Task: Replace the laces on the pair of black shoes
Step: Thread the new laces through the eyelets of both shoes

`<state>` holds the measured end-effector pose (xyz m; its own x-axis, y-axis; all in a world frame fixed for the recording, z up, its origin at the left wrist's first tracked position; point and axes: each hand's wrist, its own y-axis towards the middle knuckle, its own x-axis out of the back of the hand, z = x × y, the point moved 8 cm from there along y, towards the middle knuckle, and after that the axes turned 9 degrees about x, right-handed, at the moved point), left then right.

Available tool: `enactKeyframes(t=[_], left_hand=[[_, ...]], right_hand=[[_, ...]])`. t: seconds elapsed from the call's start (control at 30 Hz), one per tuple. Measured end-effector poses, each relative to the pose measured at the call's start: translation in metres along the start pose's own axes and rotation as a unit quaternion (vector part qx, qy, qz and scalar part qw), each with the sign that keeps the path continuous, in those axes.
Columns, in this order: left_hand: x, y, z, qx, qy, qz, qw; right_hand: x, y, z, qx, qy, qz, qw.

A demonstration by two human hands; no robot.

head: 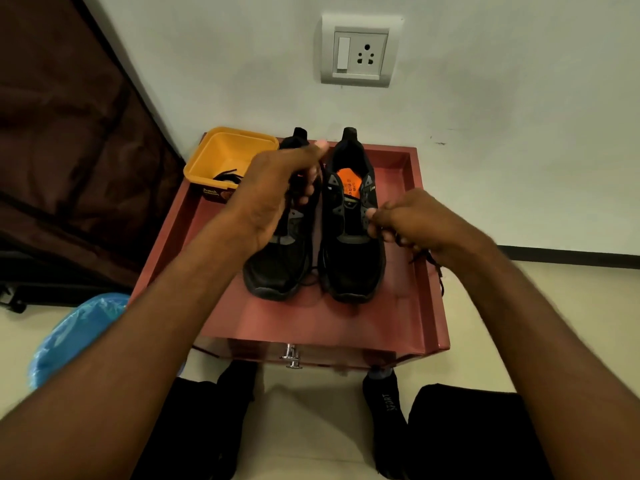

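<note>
A low red wooden bench (398,327) is standing against a pale wall, carrying two black mesh shoes (349,258) side by side and a yellow plastic tub (207,161) at far left holding a coiled black lace (227,177). The right hand (415,223) is pinching a lace end (433,268) beside the right shoe's eyelets. The left hand (277,192) is curling over the left shoe; what its grip has hold of cannot be told. Judgement: steady the shoe and feed each eyelet evenly.

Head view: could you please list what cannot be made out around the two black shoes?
- Left shoe: its opening and eyelets are hidden behind the left hand.
- Lace in the right hand: where it goes beyond the fingers is hidden and blurred.
- Yellow tub: its label is cut off by the left forearm.
</note>
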<state>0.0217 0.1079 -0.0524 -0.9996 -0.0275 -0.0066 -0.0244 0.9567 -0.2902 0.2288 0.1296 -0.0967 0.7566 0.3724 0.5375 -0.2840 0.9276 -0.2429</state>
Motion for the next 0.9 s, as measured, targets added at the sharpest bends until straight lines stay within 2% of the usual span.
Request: enactKeyframes(t=[0.07,0.17,0.27,0.37,0.47,0.57,0.73,0.8,0.83,0.9], left_hand=[[-0.001,-0.009,-0.019,-0.028,-0.037,0.019,0.999],[-0.009,-0.030,-0.052,-0.102,-0.053,0.055,0.992],[-0.019,-0.055,-0.078,-0.170,-0.049,0.088,0.980],[-0.021,-0.076,-0.099,-0.240,-0.023,0.082,0.967],[-0.018,-0.087,-0.110,-0.276,0.014,0.038,0.960],[-0.017,-0.092,-0.112,-0.277,0.038,-0.001,0.960],[-0.015,-0.093,-0.108,-0.283,0.044,-0.045,0.957],[-0.007,-0.088,-0.100,-0.267,0.054,-0.095,0.957],[0.000,-0.084,-0.094,-0.255,0.101,-0.144,0.951],[0.013,-0.075,-0.080,-0.204,0.272,-0.232,0.911]], right_hand=[[0.007,-0.008,0.013,0.006,0.107,-0.014,0.994],[0.019,-0.023,0.048,0.099,0.227,-0.022,0.969],[0.032,-0.043,0.082,0.198,0.290,-0.006,0.936],[0.041,-0.065,0.108,0.267,0.322,0.023,0.908],[0.046,-0.082,0.123,0.301,0.293,0.045,0.906],[0.047,-0.089,0.126,0.308,0.244,0.050,0.918],[0.048,-0.092,0.120,0.304,0.202,0.017,0.931],[0.049,-0.089,0.113,0.281,0.186,-0.002,0.942],[0.050,-0.084,0.104,0.252,0.163,-0.016,0.954],[0.050,-0.071,0.075,0.180,0.041,-0.043,0.982]])
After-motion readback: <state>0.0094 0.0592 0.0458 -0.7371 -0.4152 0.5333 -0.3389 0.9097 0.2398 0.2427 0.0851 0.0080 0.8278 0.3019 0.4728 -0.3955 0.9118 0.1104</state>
